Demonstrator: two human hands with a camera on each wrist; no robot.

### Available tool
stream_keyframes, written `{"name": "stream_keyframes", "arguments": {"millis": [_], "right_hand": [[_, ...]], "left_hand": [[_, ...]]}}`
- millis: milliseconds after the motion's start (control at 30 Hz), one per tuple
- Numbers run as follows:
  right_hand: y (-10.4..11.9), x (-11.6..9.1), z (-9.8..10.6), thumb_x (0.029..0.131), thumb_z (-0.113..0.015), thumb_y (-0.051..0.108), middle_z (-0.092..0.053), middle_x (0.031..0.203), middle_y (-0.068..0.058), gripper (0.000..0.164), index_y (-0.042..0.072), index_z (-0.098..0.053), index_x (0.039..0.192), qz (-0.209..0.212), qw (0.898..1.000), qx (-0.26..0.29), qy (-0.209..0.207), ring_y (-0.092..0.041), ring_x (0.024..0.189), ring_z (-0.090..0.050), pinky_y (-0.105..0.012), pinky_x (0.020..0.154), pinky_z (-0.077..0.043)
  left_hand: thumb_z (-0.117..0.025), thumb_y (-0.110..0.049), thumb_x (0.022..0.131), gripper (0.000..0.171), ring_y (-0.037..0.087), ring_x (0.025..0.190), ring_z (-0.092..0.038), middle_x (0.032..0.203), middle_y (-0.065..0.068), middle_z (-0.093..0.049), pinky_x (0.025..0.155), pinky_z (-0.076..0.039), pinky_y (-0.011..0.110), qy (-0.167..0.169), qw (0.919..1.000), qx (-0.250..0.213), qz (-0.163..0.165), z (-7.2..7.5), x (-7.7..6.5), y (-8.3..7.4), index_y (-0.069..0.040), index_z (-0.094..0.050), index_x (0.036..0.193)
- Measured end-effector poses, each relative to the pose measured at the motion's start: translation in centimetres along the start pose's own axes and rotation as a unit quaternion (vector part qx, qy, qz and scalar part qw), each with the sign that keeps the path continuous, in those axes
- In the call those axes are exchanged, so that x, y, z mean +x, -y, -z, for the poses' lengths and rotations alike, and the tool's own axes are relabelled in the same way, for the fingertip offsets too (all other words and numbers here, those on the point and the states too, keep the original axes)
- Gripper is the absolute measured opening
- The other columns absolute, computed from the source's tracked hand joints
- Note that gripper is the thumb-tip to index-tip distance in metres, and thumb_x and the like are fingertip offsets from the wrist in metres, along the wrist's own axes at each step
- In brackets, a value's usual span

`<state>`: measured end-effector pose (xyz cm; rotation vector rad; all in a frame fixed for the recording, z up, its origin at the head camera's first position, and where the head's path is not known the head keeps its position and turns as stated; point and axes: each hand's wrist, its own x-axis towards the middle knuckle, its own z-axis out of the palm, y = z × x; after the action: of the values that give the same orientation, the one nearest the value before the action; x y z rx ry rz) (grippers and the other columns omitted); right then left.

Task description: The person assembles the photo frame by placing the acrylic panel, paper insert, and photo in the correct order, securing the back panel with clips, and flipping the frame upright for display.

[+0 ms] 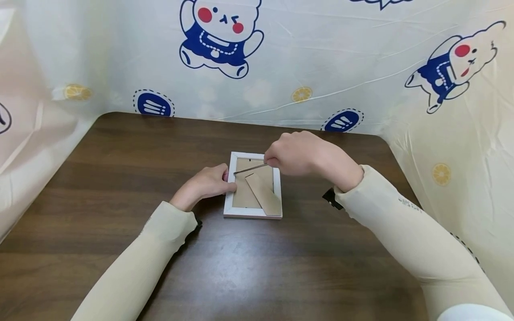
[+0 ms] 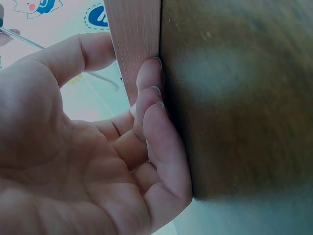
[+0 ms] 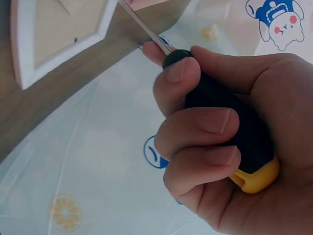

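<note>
Now the frame (image 1: 246,196) lies pinched between left thumb (image 2: 95,53) and fingers (image 2: 166,137) (right hand (image 1: 295,154) grips a screwdriver (image 3: 232,117)).

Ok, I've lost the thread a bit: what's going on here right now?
A person is working on the back of a white frame that lies back up on the table. The left hand grips the frame's left edge. The right hand holds a screwdriver, its shaft reaching across the back to the inner left edge; whether the tip touches there is hard to tell. The stand lies slanted over the back panel, which is in place.
</note>
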<state>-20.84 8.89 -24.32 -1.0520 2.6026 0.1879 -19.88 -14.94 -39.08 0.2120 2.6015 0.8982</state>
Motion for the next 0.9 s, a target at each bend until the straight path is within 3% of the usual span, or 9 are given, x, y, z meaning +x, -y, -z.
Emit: {"name": "stream_keyframes", "arguments": {"millis": [167, 333, 467, 700, 767, 900], "right_hand": [[0.5, 0.2, 0.8, 0.111, -0.053, 0.025, -0.074, 0.112, 0.002, 0.029, 0.022, -0.077, 0.128, -0.005, 1.000, -0.008, 0.023, -0.019, 0.090, -0.065, -0.041, 0.085, -0.055], [1.2, 0.7, 1.5, 0.111, -0.052, 0.024, -0.073, 0.118, 0.001, 0.031, 0.019, -0.076, 0.129, -0.012, 0.999, -0.007, 0.047, -0.017, 0.090, -0.064, -0.038, 0.085, -0.054], [2.1, 1.5, 2.5, 0.111, -0.047, 0.021, -0.066, 0.097, 0.000, 0.032, 0.015, -0.077, 0.116, -0.020, 0.996, -0.020, 0.080, -0.014, 0.075, -0.053, -0.033, 0.073, -0.047], [3.1, 2.8, 4.3, 0.109, -0.041, 0.016, -0.049, 0.081, 0.002, 0.035, 0.012, -0.075, 0.105, -0.030, 0.992, -0.021, 0.123, -0.012, 0.064, -0.037, -0.030, 0.065, -0.038], [3.2, 2.9, 4.7, 0.108, -0.040, 0.014, -0.047, 0.078, 0.002, 0.034, 0.013, -0.073, 0.101, -0.036, 0.991, -0.014, 0.131, -0.011, 0.062, -0.037, -0.030, 0.064, -0.038], [3.4, 3.1, 5.1, 0.108, -0.040, 0.013, -0.059, 0.086, 0.000, 0.033, 0.013, -0.074, 0.112, -0.038, 0.989, 0.001, 0.142, -0.010, 0.064, -0.050, -0.029, 0.066, -0.043]], "left_hand": [[-0.069, -0.033, 0.089, 0.030, 0.024, 0.082, -0.055, 0.083, 0.007, -0.054, 0.068, -0.041, 0.034, 0.002, 1.0000, 0.004, -0.005, -0.2, 0.9, 0.6, -0.010, -0.052, 0.094], [-0.073, -0.038, 0.087, 0.034, 0.023, 0.079, -0.056, 0.082, 0.006, -0.057, 0.065, -0.041, 0.035, -0.005, 0.9999, 0.009, 0.000, -0.9, 2.4, 2.0, -0.012, -0.053, 0.094], [-0.075, -0.041, 0.088, 0.038, 0.024, 0.077, -0.056, 0.082, 0.006, -0.058, 0.063, -0.041, 0.036, 0.001, 1.0000, 0.004, 0.002, -1.0, 2.5, 2.4, -0.011, -0.053, 0.095], [-0.075, -0.039, 0.086, 0.036, 0.024, 0.078, -0.058, 0.083, 0.006, -0.061, 0.064, -0.042, 0.035, -0.001, 1.0000, 0.001, 0.008, -1.2, 2.9, 2.9, -0.012, -0.053, 0.093], [-0.075, -0.039, 0.086, 0.035, 0.024, 0.078, -0.057, 0.082, 0.006, -0.059, 0.064, -0.042, 0.035, -0.008, 0.9999, 0.007, 0.001, -1.4, 3.2, 3.1, -0.012, -0.053, 0.093], [-0.075, -0.039, 0.084, 0.035, 0.023, 0.078, -0.057, 0.082, 0.006, -0.059, 0.064, -0.042, 0.035, -0.013, 0.9998, 0.012, -0.002, -1.5, 3.4, 3.2, -0.013, -0.054, 0.092]]}}
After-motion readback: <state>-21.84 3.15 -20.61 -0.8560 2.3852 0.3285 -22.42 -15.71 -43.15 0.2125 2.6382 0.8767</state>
